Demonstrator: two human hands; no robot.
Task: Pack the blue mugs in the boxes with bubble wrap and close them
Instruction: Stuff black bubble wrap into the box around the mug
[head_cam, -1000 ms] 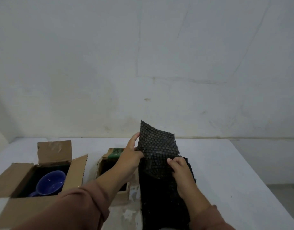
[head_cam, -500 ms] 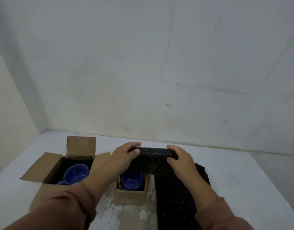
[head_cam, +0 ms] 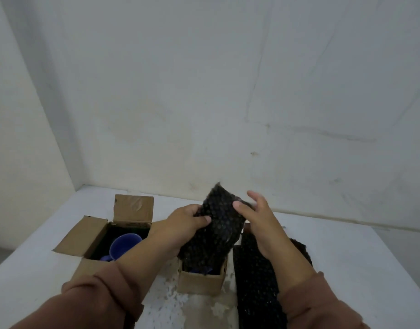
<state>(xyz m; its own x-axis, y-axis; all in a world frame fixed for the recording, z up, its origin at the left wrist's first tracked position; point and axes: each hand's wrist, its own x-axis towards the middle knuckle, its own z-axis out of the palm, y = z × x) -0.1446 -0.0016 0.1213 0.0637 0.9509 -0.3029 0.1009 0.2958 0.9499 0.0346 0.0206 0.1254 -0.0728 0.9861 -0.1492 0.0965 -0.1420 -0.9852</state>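
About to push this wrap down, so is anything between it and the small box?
Nothing visible. The bubble wrap piece, gripped by the left hand, hangs directly over the open small box, its lower edge at the opening.

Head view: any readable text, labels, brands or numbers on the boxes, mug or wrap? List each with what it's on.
None legible.
large box: a small dark mark at the back flap's corner, too small to read.
small box, blue mug, black bubble wrap: no print shows.
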